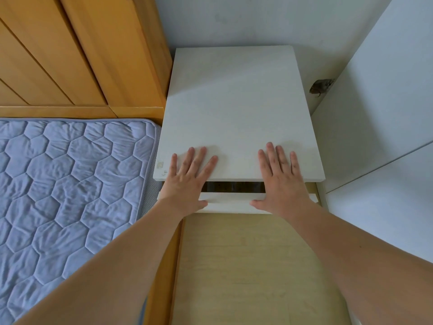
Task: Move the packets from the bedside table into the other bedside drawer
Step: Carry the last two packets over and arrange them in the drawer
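A white bedside table (236,102) stands against the wall beside the bed. Its top drawer (234,198) is pulled out a narrow way, showing a dark gap under the top's front edge. My left hand (189,181) lies flat with straight fingers on the front left of the table top, its palm over the drawer's edge. My right hand (282,181) lies flat the same way on the front right. Both hands hold nothing. No packets are visible; the drawer's inside is too dark to read.
A bed with a blue quilted mattress cover (65,184) and a wooden headboard (77,50) fills the left. White cupboard panels (384,113) stand at the right. Pale wooden floor (248,266) lies below the table.
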`<state>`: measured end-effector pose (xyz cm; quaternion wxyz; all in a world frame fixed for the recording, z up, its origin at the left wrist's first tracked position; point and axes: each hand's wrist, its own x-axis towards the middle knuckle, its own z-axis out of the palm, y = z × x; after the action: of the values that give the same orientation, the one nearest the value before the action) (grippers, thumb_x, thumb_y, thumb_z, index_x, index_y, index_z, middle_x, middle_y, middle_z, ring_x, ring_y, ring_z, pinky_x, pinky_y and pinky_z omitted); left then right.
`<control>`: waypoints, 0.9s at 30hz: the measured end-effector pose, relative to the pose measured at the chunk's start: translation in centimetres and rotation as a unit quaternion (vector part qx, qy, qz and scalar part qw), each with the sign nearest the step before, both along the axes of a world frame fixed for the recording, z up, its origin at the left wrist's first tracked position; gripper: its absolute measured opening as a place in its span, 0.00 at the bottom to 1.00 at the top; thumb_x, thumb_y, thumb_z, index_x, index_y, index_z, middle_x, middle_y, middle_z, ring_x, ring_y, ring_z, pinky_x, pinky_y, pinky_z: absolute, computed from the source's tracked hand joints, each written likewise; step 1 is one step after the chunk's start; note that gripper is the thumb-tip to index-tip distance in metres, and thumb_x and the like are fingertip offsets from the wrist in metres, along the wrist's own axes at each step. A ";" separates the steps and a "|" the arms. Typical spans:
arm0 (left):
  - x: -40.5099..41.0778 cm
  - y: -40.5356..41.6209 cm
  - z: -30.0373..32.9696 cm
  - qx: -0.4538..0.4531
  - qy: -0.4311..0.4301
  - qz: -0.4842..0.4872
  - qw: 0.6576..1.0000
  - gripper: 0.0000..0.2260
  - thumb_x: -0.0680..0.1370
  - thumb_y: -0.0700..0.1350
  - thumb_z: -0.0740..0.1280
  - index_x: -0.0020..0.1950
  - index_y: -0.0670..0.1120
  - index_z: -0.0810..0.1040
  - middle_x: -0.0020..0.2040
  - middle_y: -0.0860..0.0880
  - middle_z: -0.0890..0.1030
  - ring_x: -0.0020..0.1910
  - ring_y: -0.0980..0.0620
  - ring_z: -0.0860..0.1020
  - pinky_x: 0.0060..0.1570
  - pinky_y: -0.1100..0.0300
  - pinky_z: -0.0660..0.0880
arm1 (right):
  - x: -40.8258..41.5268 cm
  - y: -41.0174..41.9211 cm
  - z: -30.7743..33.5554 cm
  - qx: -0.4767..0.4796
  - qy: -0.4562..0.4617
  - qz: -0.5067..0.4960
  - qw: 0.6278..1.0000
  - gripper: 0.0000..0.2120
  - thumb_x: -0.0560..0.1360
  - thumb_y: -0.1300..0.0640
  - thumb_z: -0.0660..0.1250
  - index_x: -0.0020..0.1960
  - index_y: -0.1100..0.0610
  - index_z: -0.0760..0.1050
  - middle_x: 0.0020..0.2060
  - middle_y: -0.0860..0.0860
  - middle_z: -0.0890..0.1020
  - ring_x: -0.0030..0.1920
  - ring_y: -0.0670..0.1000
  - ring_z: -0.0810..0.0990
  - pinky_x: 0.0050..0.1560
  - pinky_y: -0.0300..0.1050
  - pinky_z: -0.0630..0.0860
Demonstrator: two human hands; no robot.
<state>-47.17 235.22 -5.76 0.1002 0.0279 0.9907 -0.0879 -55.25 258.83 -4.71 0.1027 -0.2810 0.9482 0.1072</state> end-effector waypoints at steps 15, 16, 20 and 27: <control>-2.2 -1.4 -0.7 0.013 0.026 -0.008 1.000 0.51 0.73 0.56 0.72 0.77 0.59 0.31 0.81 0.48 0.43 0.79 0.39 0.44 0.72 0.31 0.49 | -2.1 -0.2 -1.2 -0.048 0.014 -0.001 0.999 0.49 0.75 0.48 0.68 0.78 0.60 0.35 0.78 0.58 0.38 0.78 0.59 0.38 0.76 0.61 0.43; -2.3 -1.4 -0.7 0.014 0.025 -0.007 1.000 0.51 0.74 0.56 0.71 0.76 0.59 0.30 0.80 0.48 0.41 0.79 0.40 0.42 0.72 0.31 0.48 | -2.1 -0.1 -1.2 -0.049 0.013 -0.001 0.999 0.49 0.75 0.47 0.68 0.78 0.60 0.35 0.78 0.58 0.38 0.78 0.59 0.38 0.76 0.61 0.43; -2.4 -1.4 -0.7 0.022 0.024 -0.010 0.999 0.50 0.74 0.56 0.70 0.76 0.60 0.29 0.80 0.49 0.41 0.79 0.40 0.41 0.73 0.32 0.47 | -2.3 0.0 -1.4 -0.053 0.013 0.005 0.998 0.51 0.74 0.48 0.70 0.78 0.60 0.35 0.78 0.59 0.39 0.78 0.59 0.39 0.76 0.61 0.43; -2.2 -1.2 -0.3 0.026 0.015 -0.002 1.000 0.49 0.76 0.56 0.68 0.75 0.60 0.27 0.80 0.50 0.37 0.78 0.41 0.38 0.73 0.33 0.46 | -1.9 -0.2 -1.1 -0.041 0.008 -0.009 0.999 0.49 0.77 0.48 0.66 0.76 0.59 0.30 0.77 0.57 0.34 0.77 0.57 0.35 0.76 0.58 0.40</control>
<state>-49.40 234.05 -6.02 0.0844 0.0313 0.9939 -0.0631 -57.16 258.68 -5.77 0.0849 -0.2754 0.9550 0.0693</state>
